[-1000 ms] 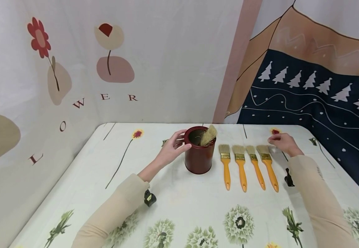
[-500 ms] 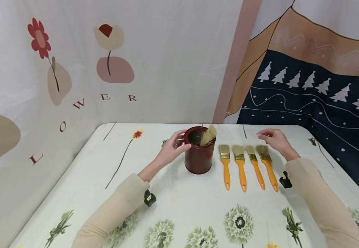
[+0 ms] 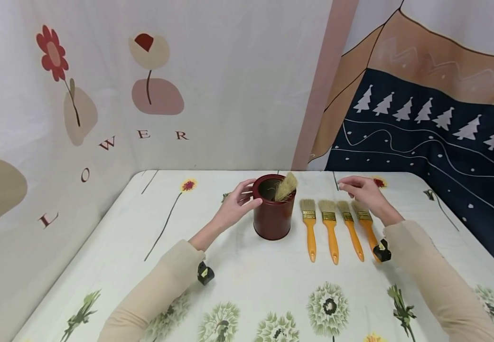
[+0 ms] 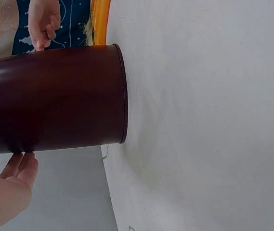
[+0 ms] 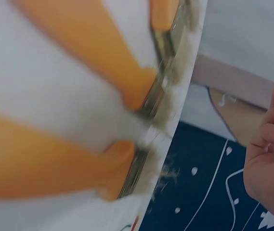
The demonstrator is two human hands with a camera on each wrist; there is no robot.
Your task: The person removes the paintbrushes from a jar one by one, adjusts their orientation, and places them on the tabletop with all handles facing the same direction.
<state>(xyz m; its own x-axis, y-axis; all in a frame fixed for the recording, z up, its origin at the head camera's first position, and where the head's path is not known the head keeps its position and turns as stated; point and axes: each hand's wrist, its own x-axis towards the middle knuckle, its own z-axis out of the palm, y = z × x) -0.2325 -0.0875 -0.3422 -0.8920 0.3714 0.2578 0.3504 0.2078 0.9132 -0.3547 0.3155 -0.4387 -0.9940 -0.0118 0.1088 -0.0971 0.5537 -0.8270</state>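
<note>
A dark red can (image 3: 272, 222) stands upright on the table, with a tuft of tan bristles (image 3: 286, 187) sticking out of its top. My left hand (image 3: 231, 209) rests its fingertips and thumb against the can's left side near the rim. In the left wrist view, those fingertips (image 4: 27, 166) touch the can's wall. My right hand (image 3: 366, 192) is above the bristle ends of the rightmost paintbrush (image 3: 367, 228), its fingers loosely bent. Nothing shows between them in the right wrist view. Left of that brush lie several more orange-handled paintbrushes, including one beside the can (image 3: 310, 232).
A white flower-printed cloth (image 3: 247, 285) covers the table. Printed hangings stand behind and beside it: a pale one (image 3: 238, 95) at the back and left, a dark blue one (image 3: 443, 142) at the right. The paintbrushes lie in a row, bristles away from me.
My right hand has moved left over the bristle end of the rightmost paintbrush, toward the can. The left hand, the can and the brushes have stayed in place.
</note>
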